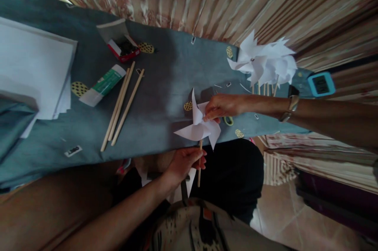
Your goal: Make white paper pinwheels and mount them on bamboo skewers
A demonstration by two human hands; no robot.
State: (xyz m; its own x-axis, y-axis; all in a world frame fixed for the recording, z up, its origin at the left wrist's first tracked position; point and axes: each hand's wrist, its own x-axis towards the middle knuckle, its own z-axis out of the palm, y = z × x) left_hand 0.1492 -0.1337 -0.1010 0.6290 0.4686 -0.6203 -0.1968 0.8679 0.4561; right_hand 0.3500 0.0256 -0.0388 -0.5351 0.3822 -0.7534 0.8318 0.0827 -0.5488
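A white paper pinwheel (196, 131) on a thin wooden stick (199, 178) is held at the table's front edge. My left hand (189, 160) is closed round the stick just below the paper blades. My right hand (220, 107) pinches the pinwheel near its centre, fingers pressed on the paper; whatever lies under the fingertips is hidden. Just right of the pinwheel, partly behind my right hand, a yellow-green ring-shaped handle (228, 120) rests on the cloth.
Finished-looking white pinwheels (265, 62) lie at the back right beside a blue digital timer (321, 84). Three loose wooden sticks (126, 107), a green-and-white box (103, 84) and an open red box (123, 48) are left. White paper sheets (35, 66) lie far left.
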